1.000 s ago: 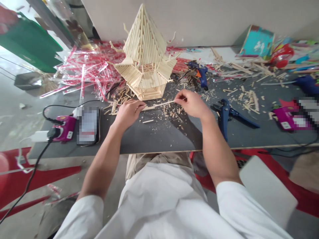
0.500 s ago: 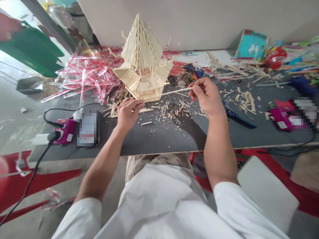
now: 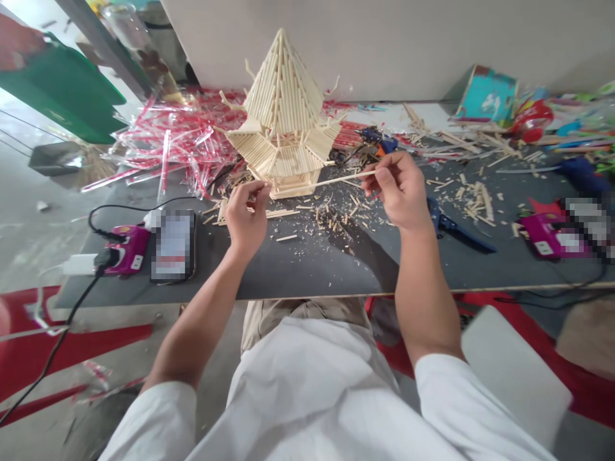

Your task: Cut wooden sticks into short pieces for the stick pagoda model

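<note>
A thin wooden stick (image 3: pixel 343 179) stretches between my hands, just in front of the model. My right hand (image 3: pixel 398 192) pinches its right end between thumb and fingers. My left hand (image 3: pixel 246 214) is closed in a pinch at the stick's left end, which blends into the pale base behind it. Behind the stick stands a tower-like model (image 3: pixel 283 96) built of pale sticks, with a pointed roof and flared lower eaves. Beneath my left hand lie several loose sticks (image 3: pixel 283 213), and a short offcut (image 3: pixel 287 238) rests nearer the table edge.
Blue cutters (image 3: pixel 456 230) lie beside my right forearm. A blue glue gun (image 3: pixel 384 142) sits behind my right hand. Red-and-clear wrappers (image 3: pixel 177 141) pile up at back left. A phone (image 3: pixel 173 246) and purple power socket (image 3: pixel 127 250) lie left; another purple socket (image 3: pixel 548 235) lies right.
My right hand has moved right and up with the stick, which now slants higher. My left hand has risen slightly toward the model's base. The camera view has shifted a little.
</note>
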The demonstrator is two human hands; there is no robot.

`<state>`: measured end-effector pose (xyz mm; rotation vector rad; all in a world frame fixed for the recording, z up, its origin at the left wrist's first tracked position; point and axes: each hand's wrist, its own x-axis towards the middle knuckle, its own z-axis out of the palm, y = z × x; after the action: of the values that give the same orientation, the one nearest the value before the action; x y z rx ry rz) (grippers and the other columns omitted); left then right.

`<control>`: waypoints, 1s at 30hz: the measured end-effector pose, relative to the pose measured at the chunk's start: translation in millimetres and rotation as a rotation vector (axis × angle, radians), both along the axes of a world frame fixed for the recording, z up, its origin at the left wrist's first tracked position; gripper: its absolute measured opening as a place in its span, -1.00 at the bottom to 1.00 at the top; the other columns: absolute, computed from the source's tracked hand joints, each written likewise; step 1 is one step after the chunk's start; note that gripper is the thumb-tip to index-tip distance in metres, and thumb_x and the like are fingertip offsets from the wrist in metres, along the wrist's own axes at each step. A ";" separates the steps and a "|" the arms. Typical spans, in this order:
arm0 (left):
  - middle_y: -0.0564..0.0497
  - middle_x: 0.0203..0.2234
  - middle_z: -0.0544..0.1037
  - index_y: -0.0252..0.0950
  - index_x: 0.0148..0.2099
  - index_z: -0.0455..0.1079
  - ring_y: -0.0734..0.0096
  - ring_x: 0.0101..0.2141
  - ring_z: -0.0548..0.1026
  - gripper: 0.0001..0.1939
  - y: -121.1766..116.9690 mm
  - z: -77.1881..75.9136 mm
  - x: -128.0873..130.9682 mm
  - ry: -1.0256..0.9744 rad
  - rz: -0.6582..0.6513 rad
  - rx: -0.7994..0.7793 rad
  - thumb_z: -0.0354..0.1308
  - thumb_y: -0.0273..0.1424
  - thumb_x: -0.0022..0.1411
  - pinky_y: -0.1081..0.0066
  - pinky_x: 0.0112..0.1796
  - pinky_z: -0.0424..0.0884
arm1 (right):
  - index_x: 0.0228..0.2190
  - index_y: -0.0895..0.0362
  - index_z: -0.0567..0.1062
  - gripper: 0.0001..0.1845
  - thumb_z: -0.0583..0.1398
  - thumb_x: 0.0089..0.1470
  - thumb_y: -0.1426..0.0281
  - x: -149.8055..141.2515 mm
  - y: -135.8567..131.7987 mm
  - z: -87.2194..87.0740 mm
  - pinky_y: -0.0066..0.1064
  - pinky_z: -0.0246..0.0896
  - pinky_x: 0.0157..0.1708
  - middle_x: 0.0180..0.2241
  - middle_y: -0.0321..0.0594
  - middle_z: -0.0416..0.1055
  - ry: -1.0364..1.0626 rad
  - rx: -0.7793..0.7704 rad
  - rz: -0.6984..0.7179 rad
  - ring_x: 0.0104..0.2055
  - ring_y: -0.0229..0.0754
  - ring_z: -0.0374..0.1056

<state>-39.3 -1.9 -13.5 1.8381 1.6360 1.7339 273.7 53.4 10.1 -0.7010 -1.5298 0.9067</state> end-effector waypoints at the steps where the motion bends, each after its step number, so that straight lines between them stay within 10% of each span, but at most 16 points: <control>1: -0.02 -0.21 0.70 -0.21 -0.05 0.60 0.46 -0.22 0.62 -0.79 1.2 -0.5 -0.6 -0.038 -0.021 -0.033 0.24 -0.21 0.46 0.49 -0.28 0.49 | -0.20 -0.02 0.42 -0.63 0.33 0.27 -0.02 -0.4 0.0 -0.2 -0.41 0.43 -0.43 -0.29 -0.32 0.56 0.013 -0.017 0.006 -0.38 -0.29 0.50; 11: -0.03 -0.30 0.73 -0.23 -0.16 0.48 0.52 -0.58 0.60 -0.65 4.3 6.2 6.2 -0.612 -0.541 -0.215 0.38 -0.05 0.32 0.55 -0.66 0.44 | -0.28 -0.02 0.41 -0.51 0.49 0.05 -0.02 -15.2 -0.2 2.6 -0.47 0.37 -0.42 -0.32 -0.37 0.52 0.297 -0.175 0.004 -0.39 -0.35 0.40; 20: -0.05 -0.36 0.73 -0.28 -0.15 0.64 0.38 -0.46 0.69 -0.67 -8.5 11.3 18.2 -0.556 -0.584 -0.243 0.54 -0.18 0.16 0.52 -0.56 0.59 | -0.25 0.02 0.38 -0.53 0.40 0.17 -0.03 -96.4 -48.4 -14.5 -0.37 0.41 -0.31 -0.33 -0.32 0.51 0.196 -0.427 0.260 -0.36 -0.30 0.41; 30: 0.01 -0.45 0.57 -0.27 -0.24 0.64 0.53 -0.59 0.52 -0.76 -12.7 12.0 17.0 -0.114 -0.647 -0.367 0.32 -0.21 0.38 0.50 -0.56 0.49 | -0.26 0.08 0.52 -0.69 0.36 0.23 0.10 -73.4 -46.8 -5.0 -0.32 0.28 -0.29 -0.28 -0.24 0.49 -0.428 -0.207 0.278 -0.31 -0.21 0.38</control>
<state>-22.4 -14.6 -1.5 1.7708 1.0492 1.1490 200.3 6.7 5.1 -0.8862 -1.9650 1.1900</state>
